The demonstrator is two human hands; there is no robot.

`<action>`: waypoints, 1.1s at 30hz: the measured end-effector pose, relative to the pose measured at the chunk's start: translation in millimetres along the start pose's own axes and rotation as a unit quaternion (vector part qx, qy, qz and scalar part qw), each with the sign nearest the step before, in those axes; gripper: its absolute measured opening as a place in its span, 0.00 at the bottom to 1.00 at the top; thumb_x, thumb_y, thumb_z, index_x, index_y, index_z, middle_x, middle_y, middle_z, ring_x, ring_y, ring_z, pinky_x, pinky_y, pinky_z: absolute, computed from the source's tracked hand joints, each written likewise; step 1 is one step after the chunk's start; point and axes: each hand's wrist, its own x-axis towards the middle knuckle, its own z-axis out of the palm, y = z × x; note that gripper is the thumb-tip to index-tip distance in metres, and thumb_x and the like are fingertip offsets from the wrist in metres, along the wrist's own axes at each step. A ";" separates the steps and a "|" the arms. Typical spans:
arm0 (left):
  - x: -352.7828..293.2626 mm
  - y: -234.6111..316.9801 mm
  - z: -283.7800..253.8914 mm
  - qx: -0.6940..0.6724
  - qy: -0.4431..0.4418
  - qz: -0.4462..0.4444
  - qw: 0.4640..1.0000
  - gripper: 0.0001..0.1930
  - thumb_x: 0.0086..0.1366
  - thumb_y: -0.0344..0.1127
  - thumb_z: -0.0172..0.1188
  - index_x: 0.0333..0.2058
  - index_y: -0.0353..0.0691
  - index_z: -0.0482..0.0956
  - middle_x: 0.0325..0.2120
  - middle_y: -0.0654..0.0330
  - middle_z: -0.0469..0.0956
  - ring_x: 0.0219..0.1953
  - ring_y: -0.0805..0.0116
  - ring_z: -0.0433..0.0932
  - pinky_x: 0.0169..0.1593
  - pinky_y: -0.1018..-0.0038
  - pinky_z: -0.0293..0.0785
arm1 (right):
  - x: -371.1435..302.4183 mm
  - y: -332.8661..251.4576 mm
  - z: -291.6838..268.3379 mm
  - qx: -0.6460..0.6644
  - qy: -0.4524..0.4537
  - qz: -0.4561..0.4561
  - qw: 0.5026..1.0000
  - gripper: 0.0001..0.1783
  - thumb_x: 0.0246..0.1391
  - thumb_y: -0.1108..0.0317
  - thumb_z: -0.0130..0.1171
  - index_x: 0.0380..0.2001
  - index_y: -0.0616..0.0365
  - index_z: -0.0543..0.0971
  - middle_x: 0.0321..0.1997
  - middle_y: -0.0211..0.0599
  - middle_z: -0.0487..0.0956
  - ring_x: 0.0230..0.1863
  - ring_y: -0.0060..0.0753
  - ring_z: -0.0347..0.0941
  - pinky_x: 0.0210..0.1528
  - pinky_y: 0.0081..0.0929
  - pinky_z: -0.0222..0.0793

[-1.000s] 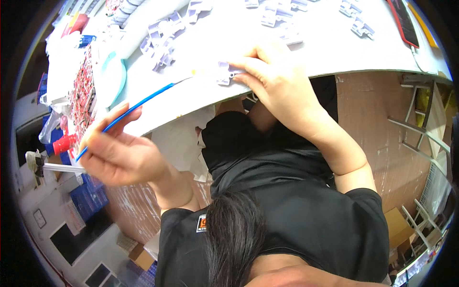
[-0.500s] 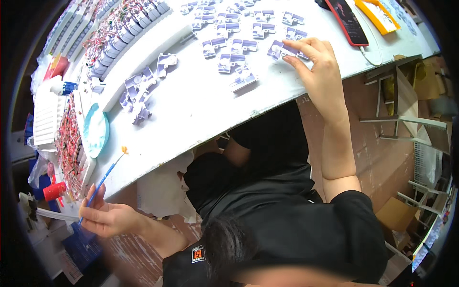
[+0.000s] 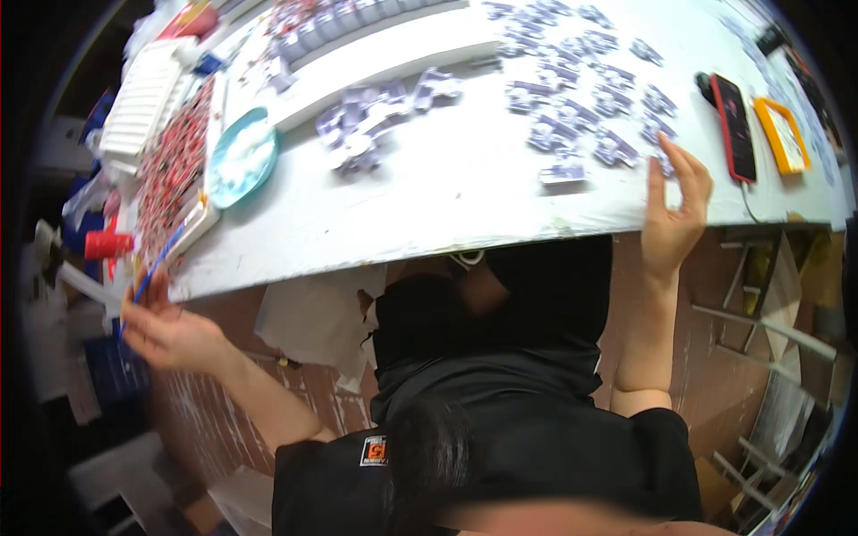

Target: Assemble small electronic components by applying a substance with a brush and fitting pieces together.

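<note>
Gripping a blue stick [image 3: 161, 260] by the counter's [image 3: 375, 214] left corner, the left hand [image 3: 170, 330] sensibly gave the right hand [image 3: 677, 219], hold unclear, room at a purple part [image 3: 665, 166].

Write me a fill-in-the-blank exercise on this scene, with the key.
1. The thin, straight stick in the person's left hand is coloured ____.
2. The oval turquoise dish holds material coloured ____.
3. In the picture, the red-cased rectangular phone lies immediately to the ____ of the yellow-rimmed rectangular tray.

Missing words: blue; white; left.
</note>
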 end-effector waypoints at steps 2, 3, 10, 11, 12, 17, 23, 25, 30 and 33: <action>2.6 -25.8 -2.0 -0.034 0.001 -0.048 0.998 0.18 0.77 0.38 0.48 0.48 0.25 0.73 0.43 0.44 0.80 0.42 0.58 0.82 0.50 0.67 0.82 | -4.6 11.2 2.1 -0.048 0.054 -0.037 0.997 0.15 0.53 0.80 0.65 0.45 0.58 0.85 0.43 0.36 0.82 0.47 0.34 0.74 0.53 0.29 0.68; 7.5 -38.0 -5.8 -0.053 -0.006 -0.069 0.996 0.18 0.76 0.39 0.49 0.49 0.26 0.74 0.45 0.46 0.80 0.44 0.60 0.82 0.52 0.67 0.80 | -6.0 12.6 1.3 -0.065 0.079 -0.051 0.993 0.15 0.53 0.80 0.65 0.45 0.58 0.85 0.42 0.36 0.82 0.46 0.34 0.74 0.53 0.29 0.69; 21.0 -100.5 -35.5 -0.185 0.016 -0.239 0.953 0.15 0.74 0.36 0.54 0.48 0.27 0.76 0.41 0.50 0.80 0.43 0.62 0.82 0.56 0.70 0.79 | -12.2 17.7 5.7 -0.100 0.098 -0.048 0.989 0.13 0.55 0.80 0.64 0.44 0.57 0.85 0.42 0.34 0.82 0.44 0.32 0.74 0.51 0.28 0.68; 23.5 -114.5 -44.0 -0.188 0.014 -0.241 0.952 0.15 0.74 0.36 0.54 0.48 0.27 0.76 0.41 0.50 0.80 0.43 0.62 0.82 0.56 0.70 0.79 | -12.0 17.5 6.7 -0.095 0.097 -0.054 0.989 0.13 0.55 0.79 0.63 0.44 0.58 0.85 0.42 0.34 0.82 0.44 0.32 0.74 0.51 0.28 0.68; 27.6 -131.5 -57.0 -0.224 0.022 -0.288 0.931 0.14 0.73 0.35 0.55 0.47 0.27 0.77 0.41 0.50 0.80 0.43 0.63 0.82 0.56 0.70 0.79 | -12.3 16.9 8.3 -0.089 0.095 -0.061 0.990 0.13 0.56 0.79 0.63 0.44 0.58 0.85 0.41 0.34 0.82 0.43 0.32 0.74 0.51 0.29 0.68; 27.3 -177.3 -77.7 -0.277 0.040 -0.379 0.882 0.09 0.69 0.30 0.60 0.41 0.28 0.78 0.39 0.50 0.82 0.44 0.63 0.82 0.57 0.69 0.80 | -10.6 15.8 11.7 -0.087 0.092 -0.074 0.989 0.13 0.56 0.80 0.63 0.44 0.59 0.84 0.41 0.35 0.83 0.43 0.34 0.74 0.51 0.29 0.68; 14.1 -171.3 -37.1 -0.249 0.041 -0.390 0.886 0.07 0.69 0.27 0.58 0.39 0.26 0.78 0.38 0.48 0.82 0.42 0.59 0.83 0.55 0.66 0.82 | -12.9 20.8 3.1 -0.113 0.087 -0.076 0.987 0.12 0.57 0.80 0.61 0.44 0.60 0.84 0.43 0.36 0.83 0.45 0.34 0.75 0.51 0.29 0.69; 13.6 -163.5 -36.8 -0.253 0.036 -0.388 0.886 0.07 0.69 0.27 0.59 0.38 0.26 0.78 0.37 0.48 0.82 0.41 0.60 0.83 0.54 0.65 0.82 | -13.6 20.9 4.5 -0.107 0.088 -0.073 0.988 0.12 0.57 0.80 0.61 0.44 0.60 0.84 0.44 0.35 0.83 0.45 0.33 0.75 0.51 0.29 0.69; 3.4 -145.3 -21.1 -0.211 0.034 -0.367 0.906 0.06 0.68 0.26 0.60 0.38 0.27 0.78 0.37 0.49 0.81 0.41 0.60 0.83 0.52 0.65 0.84 | -12.1 19.2 7.0 -0.124 0.083 -0.081 0.985 0.12 0.57 0.80 0.62 0.44 0.61 0.84 0.44 0.34 0.83 0.45 0.32 0.74 0.51 0.28 0.70; 0.6 -138.0 -20.1 -0.195 0.023 -0.359 0.913 0.06 0.66 0.24 0.61 0.39 0.27 0.77 0.38 0.50 0.81 0.41 0.59 0.83 0.51 0.66 0.84 | -12.4 18.7 7.0 -0.128 0.082 -0.079 0.985 0.12 0.57 0.81 0.62 0.45 0.61 0.84 0.44 0.34 0.83 0.45 0.33 0.75 0.51 0.28 0.70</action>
